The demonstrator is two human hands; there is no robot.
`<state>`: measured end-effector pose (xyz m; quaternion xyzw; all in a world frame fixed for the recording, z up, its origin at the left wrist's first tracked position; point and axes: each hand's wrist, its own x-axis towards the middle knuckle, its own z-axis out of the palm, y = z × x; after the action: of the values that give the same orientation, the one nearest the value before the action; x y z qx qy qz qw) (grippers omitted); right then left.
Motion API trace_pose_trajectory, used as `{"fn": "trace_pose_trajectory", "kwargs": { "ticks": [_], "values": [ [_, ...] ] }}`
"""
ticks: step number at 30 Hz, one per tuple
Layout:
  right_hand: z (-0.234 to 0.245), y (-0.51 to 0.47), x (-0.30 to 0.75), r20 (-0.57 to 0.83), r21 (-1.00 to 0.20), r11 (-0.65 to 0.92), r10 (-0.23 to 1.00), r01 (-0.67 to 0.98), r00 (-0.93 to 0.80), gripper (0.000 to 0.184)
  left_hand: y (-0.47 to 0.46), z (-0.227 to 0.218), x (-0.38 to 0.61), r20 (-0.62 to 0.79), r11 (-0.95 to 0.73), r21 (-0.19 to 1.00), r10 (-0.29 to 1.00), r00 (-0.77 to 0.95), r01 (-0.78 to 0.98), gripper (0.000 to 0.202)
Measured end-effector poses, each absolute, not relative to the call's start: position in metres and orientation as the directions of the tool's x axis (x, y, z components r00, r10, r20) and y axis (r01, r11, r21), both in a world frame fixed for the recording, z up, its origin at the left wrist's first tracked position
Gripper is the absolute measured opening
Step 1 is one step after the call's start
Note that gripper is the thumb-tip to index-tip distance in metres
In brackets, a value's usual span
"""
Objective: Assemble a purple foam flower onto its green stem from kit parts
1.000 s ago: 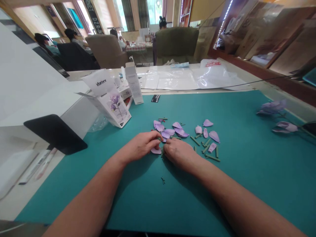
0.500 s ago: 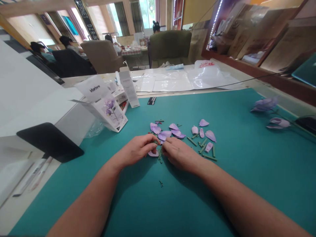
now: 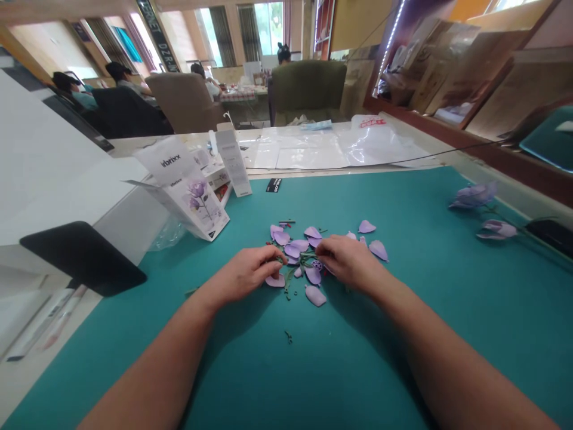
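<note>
A big teal mat (image 3: 268, 376) lies on a white worktop (image 3: 40, 376). Past the mat is a shiny clear plastic sheet (image 3: 304, 152), and far off is a soft green armchair (image 3: 307, 89) in a bright room with tall windows (image 3: 262, 27). A white paper flower box (image 3: 181, 191) stands well left of the fingers. Two purple flowers (image 3: 474, 196) lie far to the right of them.

Soft pale purple petals (image 3: 290, 242) lie in a loose pile just ahead of the fingers. The left hand (image 3: 244, 275) has its fingers (image 3: 268, 257) pinched close on a thin green stem (image 3: 289, 280). The right hand (image 3: 351, 260) has its fingers (image 3: 326, 248) bent close together over the pile, and I cannot tell if they hold anything.
</note>
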<state>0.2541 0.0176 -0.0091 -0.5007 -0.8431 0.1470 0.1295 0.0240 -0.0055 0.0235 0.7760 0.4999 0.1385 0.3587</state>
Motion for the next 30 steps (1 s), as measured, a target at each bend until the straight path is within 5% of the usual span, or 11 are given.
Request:
{"fn": "trace_pose_trajectory", "kwargs": {
  "ticks": [7,12,16,20,24,30],
  "values": [
    [-0.022,0.012,0.24,0.141,-0.365,0.481,0.875,0.797,-0.463,0.038,-0.005,0.021,0.024,-0.122,-0.272,0.666,0.88,0.46,0.695,0.023],
    [-0.026,0.014,0.23,0.135,-0.343,0.544,0.836,0.766,-0.533,0.017,-0.004,0.019,0.024,-0.096,-0.314,0.658,0.866,0.49,0.684,0.022],
    [-0.023,0.019,0.234,0.13,-0.642,0.428,0.879,0.637,-0.459,0.013,-0.004,0.019,0.023,-0.092,-0.319,0.653,0.867,0.49,0.687,0.022],
    [-0.013,0.017,0.24,-0.016,-0.958,0.112,0.9,0.265,-0.436,0.011,-0.005,0.02,0.023,-0.097,-0.311,0.652,0.87,0.483,0.691,0.023],
    [-0.008,0.012,0.238,-0.058,-0.998,-0.055,0.853,0.021,-0.519,0.022,-0.005,0.021,0.024,-0.073,-0.318,0.667,0.872,0.484,0.674,0.021],
    [-0.013,0.01,0.234,-0.067,-0.994,-0.105,0.815,-0.033,-0.576,0.029,-0.008,0.025,0.027,-0.052,-0.313,0.697,0.875,0.481,0.645,0.02]
  ]
}}
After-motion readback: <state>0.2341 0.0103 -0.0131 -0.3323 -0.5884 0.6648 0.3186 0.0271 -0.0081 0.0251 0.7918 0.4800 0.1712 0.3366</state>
